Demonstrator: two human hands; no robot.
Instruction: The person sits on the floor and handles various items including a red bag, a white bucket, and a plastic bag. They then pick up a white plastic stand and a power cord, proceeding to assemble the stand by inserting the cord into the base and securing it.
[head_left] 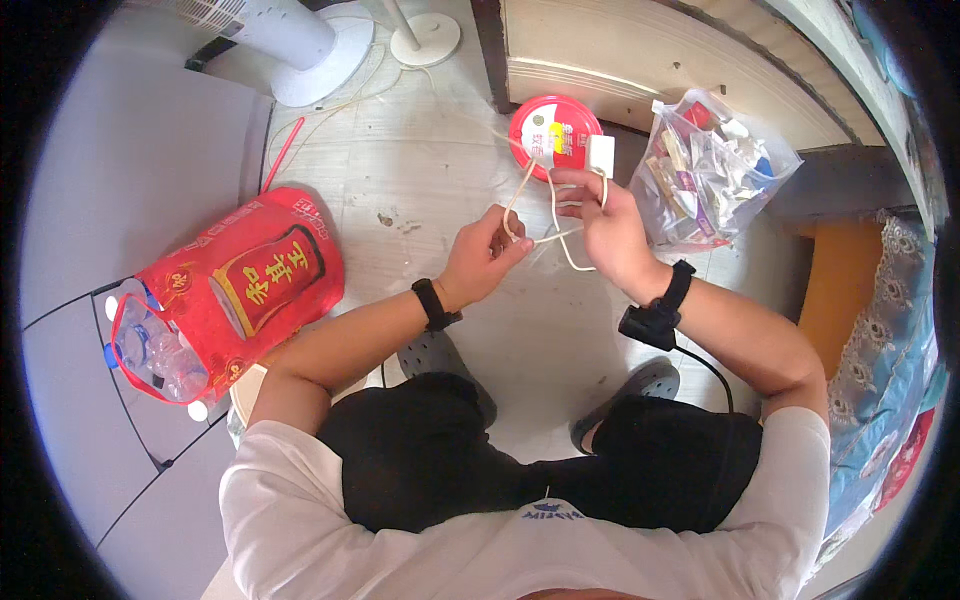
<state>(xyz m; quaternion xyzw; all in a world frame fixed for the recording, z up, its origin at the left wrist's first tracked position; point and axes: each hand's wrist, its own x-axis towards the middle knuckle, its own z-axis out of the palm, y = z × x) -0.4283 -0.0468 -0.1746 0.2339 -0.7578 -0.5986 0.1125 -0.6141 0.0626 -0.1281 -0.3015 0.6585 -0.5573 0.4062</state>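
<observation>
A thin white cable (555, 215) hangs in loose loops between my two hands above the floor. My left hand (478, 255) is closed, pinching the cable between thumb and fingers. Over the fingers of my right hand (615, 232) runs another part of the cable, and the partly bent fingers hold it. Just beyond the right fingertips is a white block like a charger plug (600, 156); whether the cable joins it I cannot tell. A round tub with a red lid (553, 112) stands behind the hands, partly covered by the cable and fingers.
A clear bag (715, 185) of small packages stands on the right. At left is a red bag (225, 285) holding plastic bottles. A white fan base (325, 65) and another round base (425, 40) with cords stand at the back. Lace-edged blue fabric (880, 330) hangs far right.
</observation>
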